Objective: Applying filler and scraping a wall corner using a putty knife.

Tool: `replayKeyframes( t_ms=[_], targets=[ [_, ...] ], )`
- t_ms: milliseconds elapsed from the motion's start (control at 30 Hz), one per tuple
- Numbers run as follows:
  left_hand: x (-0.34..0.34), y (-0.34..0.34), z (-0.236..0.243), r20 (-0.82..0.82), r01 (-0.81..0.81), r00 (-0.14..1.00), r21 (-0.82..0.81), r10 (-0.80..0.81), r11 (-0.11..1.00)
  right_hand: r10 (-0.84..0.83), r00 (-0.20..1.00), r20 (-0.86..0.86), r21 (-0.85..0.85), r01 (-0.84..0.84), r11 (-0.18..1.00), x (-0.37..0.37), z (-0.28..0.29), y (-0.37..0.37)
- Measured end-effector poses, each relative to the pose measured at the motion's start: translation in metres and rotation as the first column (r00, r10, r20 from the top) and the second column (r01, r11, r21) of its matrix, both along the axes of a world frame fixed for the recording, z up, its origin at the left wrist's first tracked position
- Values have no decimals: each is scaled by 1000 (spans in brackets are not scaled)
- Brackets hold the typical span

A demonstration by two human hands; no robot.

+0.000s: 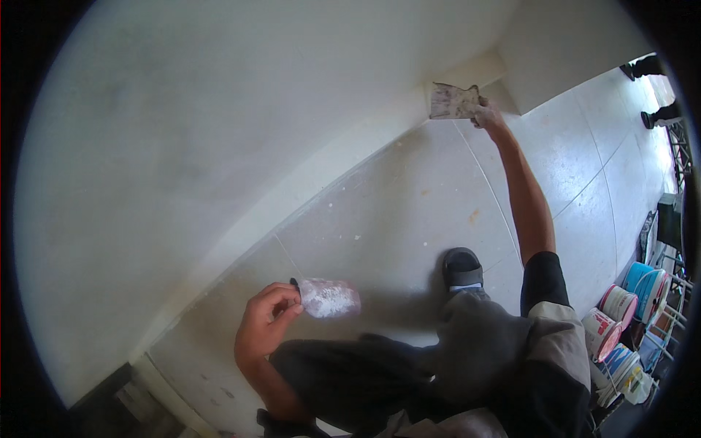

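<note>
My left hand is closed on the handle of a putty knife, whose broad blade carries a patch of white putty. This blade is held out over the floor, in front of my bent knee. With the right arm stretched far forward, my right hand grips a second putty knife. Its wide, stained blade is at the foot of the pale wall, near the corner; whether the edge touches the wall I cannot tell. A lighter skirting band runs along the wall's base.
Several paint buckets stand at the right beside metal frame bars. Pale floor tiles carry small white specks. My sandalled foot rests on them. Another person's feet show at the upper right. A wall section juts out beyond the corner.
</note>
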State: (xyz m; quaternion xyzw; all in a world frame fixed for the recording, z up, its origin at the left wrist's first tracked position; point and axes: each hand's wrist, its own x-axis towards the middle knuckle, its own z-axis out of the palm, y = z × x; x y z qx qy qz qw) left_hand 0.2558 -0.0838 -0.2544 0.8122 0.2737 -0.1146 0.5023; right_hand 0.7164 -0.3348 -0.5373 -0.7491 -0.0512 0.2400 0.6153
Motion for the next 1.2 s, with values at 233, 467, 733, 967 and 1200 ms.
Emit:
replayKeyframes(
  t_ms=[233, 467, 733, 967, 1200],
  targets=[
    [-1, -1, -7, -32, 80, 996, 23, -79, 997, 139, 990, 19, 63, -140, 988, -58, -16, 37],
    [-18, 10, -13, -20, 23, 1000, 25, -23, 999, 160, 932, 326, -168, -109, 980, -109, -3, 83],
    [-18, 5, -24, 43, 25, 999, 21, -26, 999, 302, 427, 852, -489, 442, 752, -59, 36, 1],
    [-27, 16, -22, 4, 27, 1000, 49, -27, 998, 340, 512, 789, -614, 622, 487, -17, 3, 11],
    [-21, 11, -28, 49, 10, 999, 44, -13, 999, 563, 564, 604, -797, 420, 435, -32, -36, 39]
  ],
)
